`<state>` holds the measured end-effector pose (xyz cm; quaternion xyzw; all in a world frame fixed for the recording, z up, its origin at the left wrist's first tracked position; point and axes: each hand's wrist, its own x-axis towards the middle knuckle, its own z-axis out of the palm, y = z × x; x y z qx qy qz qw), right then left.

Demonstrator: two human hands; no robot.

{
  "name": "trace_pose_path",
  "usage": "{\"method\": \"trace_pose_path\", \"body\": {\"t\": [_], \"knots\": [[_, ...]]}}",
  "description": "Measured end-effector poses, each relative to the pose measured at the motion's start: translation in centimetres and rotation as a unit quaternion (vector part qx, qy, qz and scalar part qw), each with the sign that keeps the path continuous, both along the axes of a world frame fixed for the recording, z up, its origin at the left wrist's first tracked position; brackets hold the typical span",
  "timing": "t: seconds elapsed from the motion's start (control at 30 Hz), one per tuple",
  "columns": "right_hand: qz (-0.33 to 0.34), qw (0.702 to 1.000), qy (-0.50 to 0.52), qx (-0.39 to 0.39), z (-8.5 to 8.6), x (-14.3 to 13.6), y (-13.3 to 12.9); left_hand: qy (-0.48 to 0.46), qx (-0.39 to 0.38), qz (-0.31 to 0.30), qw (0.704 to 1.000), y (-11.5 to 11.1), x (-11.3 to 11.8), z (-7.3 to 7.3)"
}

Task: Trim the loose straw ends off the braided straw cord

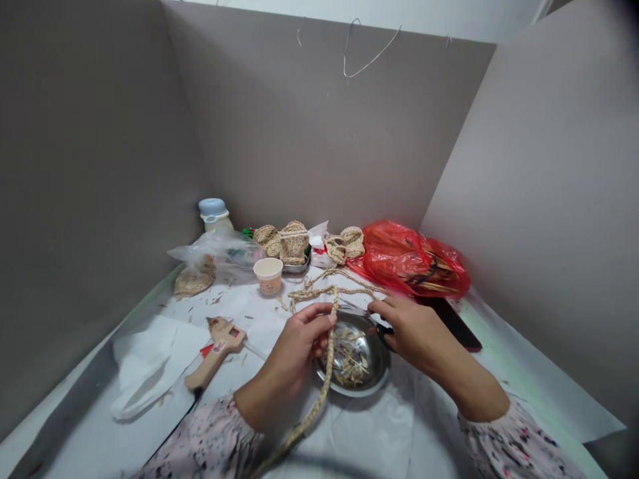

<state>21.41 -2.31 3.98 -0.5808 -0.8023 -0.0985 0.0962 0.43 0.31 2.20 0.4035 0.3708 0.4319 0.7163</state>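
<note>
My left hand (302,339) pinches a long braided straw cord (327,372), which runs down toward the bottom edge and also up behind the hand. In my right hand (404,329) are dark-handled scissors (383,334), their blades pointing left toward the cord. Below and between both hands, a round metal bowl (377,376) holds short straw clippings (349,359). More of the braid (312,293) lies in loose loops on the table behind the bowl.
A glue gun (214,356) and white cloth (140,366) lie left. Behind are a paper cup (268,276), blue-lidded bottle (213,213), clear bag (224,249), woven straw pieces (293,243) and red bag (394,256). A dark flat object (454,322) lies right. Grey panels enclose the table.
</note>
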Motion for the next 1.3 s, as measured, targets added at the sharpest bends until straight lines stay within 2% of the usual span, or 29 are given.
{"method": "trace_pose_path", "body": {"t": [0.17, 0.33, 0.57, 0.83, 1.3], "knots": [[-0.006, 1.0, -0.002, 0.007, 0.23, -0.2, -0.08, -0.019, -0.011, -0.011, 1.0, 0.16, -0.07, -0.18], [-0.033, 0.999, -0.001, 0.017, 0.45, 0.07, -0.13, -0.017, -0.017, 0.003, 1.0, 0.17, 0.0, 0.15], [0.0, 1.0, -0.011, 0.016, 0.23, 0.34, -0.16, -0.028, -0.028, 0.012, 0.999, 0.05, -0.09, 0.35], [0.005, 1.0, -0.018, 0.016, 0.04, 0.15, -0.1, -0.034, -0.029, 0.008, 0.999, 0.11, -0.13, -0.04], [0.005, 0.999, -0.029, 0.026, 0.16, -0.08, -0.06, -0.02, -0.041, 0.007, 0.999, -0.11, 0.01, 0.25]]}}
